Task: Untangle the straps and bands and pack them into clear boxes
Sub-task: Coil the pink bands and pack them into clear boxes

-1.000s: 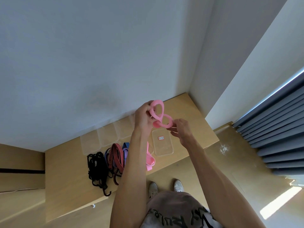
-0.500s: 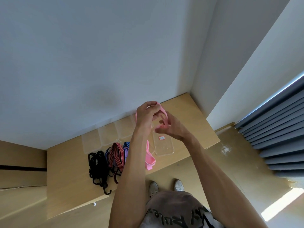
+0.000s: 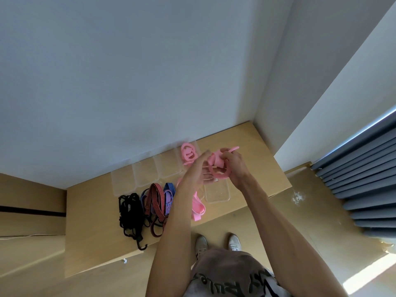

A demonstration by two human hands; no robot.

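Observation:
My right hand (image 3: 234,166) grips a coiled pink band (image 3: 218,168) above the wooden table (image 3: 92,221). Beside it my left hand (image 3: 196,171) has its fingers stretched out towards the coil and looks blurred. Another pink band (image 3: 188,155) lies coiled in the rightmost clear box (image 3: 179,151) of a row against the wall. A clear box (image 3: 217,192) stands just below my hands. A flat pink strap (image 3: 198,207) lies on the table, partly hidden by my left forearm. Left of it are a blue strap (image 3: 169,196), a red-and-black striped strap (image 3: 155,202) and black hooked cords (image 3: 129,213).
Three more clear boxes (image 3: 145,174) line the white wall to the left. The table fills a corner, with a wall at its right end. A grey curtain (image 3: 360,181) hangs at the right. My white shoes (image 3: 216,243) stand at the table's front edge.
Both hands have come down from in front of the wall to just above the table. The pink band, held as open loops in both hands before, is now bunched in my right hand; my left fingers have opened.

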